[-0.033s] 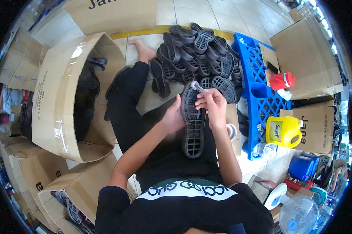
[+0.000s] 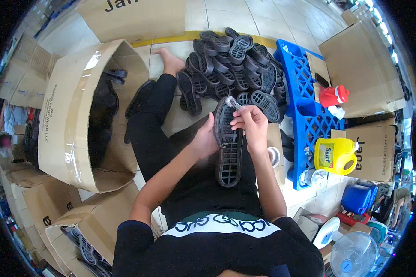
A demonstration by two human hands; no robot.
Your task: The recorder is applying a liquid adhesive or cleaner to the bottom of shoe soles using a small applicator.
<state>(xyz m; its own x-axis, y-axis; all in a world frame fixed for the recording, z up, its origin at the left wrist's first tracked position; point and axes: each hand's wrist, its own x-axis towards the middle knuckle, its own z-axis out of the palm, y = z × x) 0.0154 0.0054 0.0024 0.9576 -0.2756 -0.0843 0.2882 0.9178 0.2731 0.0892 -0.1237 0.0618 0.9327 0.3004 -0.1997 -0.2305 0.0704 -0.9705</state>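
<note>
Dark-grey, grid-backed rubbery shoe sole [image 2: 228, 143] lies mid-frame, probably light, flexible, best held by its rim; left hand [image 2: 205, 139] grips its left edge, right hand [image 2: 248, 119] pinches a slim clear tool [image 2: 234, 103].

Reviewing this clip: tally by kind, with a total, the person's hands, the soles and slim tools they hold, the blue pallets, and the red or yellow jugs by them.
Hands: 2 (left hand, right hand)
Held dark sole: 1
Slim clear tool: 1
Blue pallet: 1
Jugs: 2 (red jug, yellow jug)
Total: 7
</note>
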